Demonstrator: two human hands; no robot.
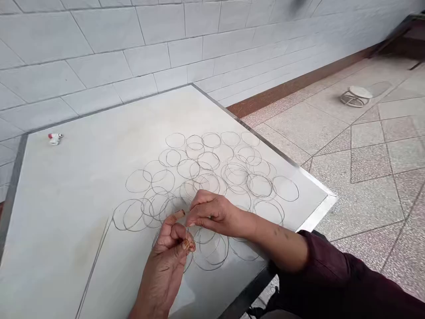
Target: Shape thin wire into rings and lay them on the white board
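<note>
Over the near side of the table [83, 168], two hands meet on a thin wire [186, 233].
The left hand [172, 250], index finger raised, pinches it; the right hand [214, 213], forearm slanting in from the table's right, has fingertips closed on it, probably for fine control. Wire rings [259, 196] overlap across the table's middle and right, perhaps laid flat against tangling.

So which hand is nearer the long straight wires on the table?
The left. The left hand is to the right of the straight wires; the right hand is farther right, beyond the left hand.
</note>
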